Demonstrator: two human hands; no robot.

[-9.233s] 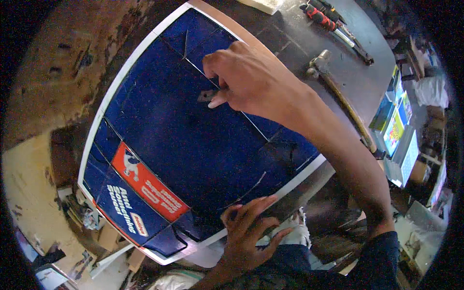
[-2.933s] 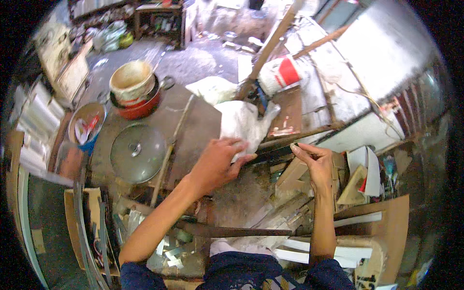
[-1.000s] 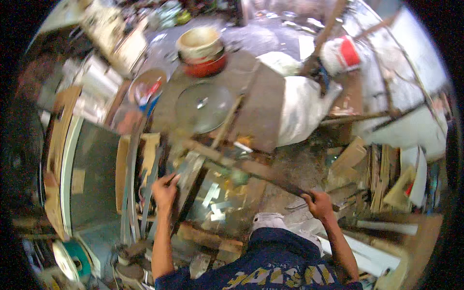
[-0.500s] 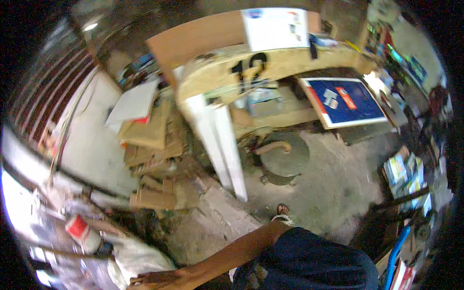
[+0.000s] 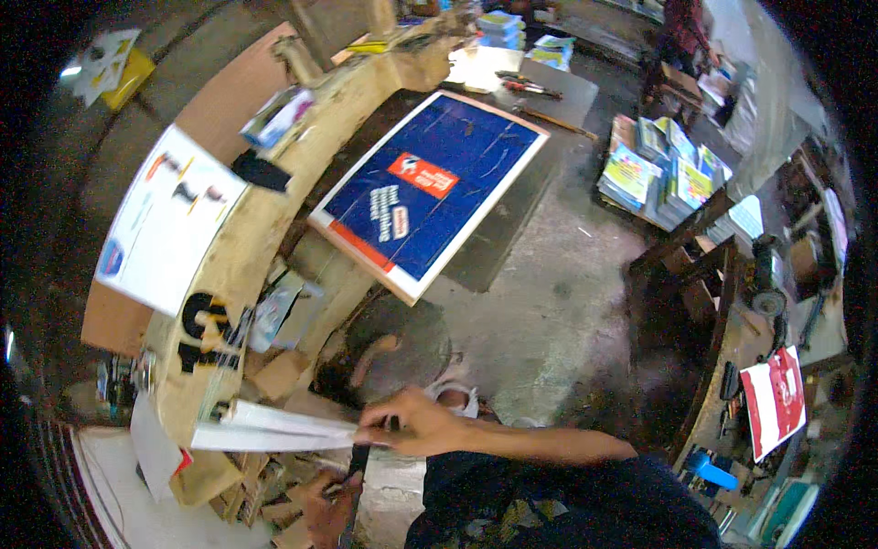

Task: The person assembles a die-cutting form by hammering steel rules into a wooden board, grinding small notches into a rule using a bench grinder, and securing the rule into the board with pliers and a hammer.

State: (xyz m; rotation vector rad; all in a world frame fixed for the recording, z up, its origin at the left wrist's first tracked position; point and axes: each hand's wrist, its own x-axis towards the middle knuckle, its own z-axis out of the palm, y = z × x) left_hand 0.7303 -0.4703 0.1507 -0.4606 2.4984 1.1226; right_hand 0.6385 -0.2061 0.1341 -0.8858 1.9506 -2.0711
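Observation:
My right hand [image 5: 416, 423] reaches in from the right, its fingers bent in a pinch. They close on the upper end of a dark, narrow, flat strip [image 5: 358, 465], whose kind I cannot make out. Lower down, my left hand [image 5: 331, 505] has its fingers curled around the same strip. Long white boards [image 5: 274, 428] end beside my right fingertips. Whether those fingers also touch the boards I cannot tell.
A blue panel with a white border [image 5: 430, 188] lies ahead beside a pale wooden bench [image 5: 274, 192]. Book stacks [image 5: 663, 169] stand at the far right. Nearer, a workbench [image 5: 709, 421] holds a blue-handled tool [image 5: 712, 469] and a red-and-white sheet [image 5: 774, 403]. Cardboard [image 5: 206, 471] is at the lower left.
The view has swung to the right. My left hand has left the pale bundle at the lower left; both hands are now together on the dark strip, beside the white boards.

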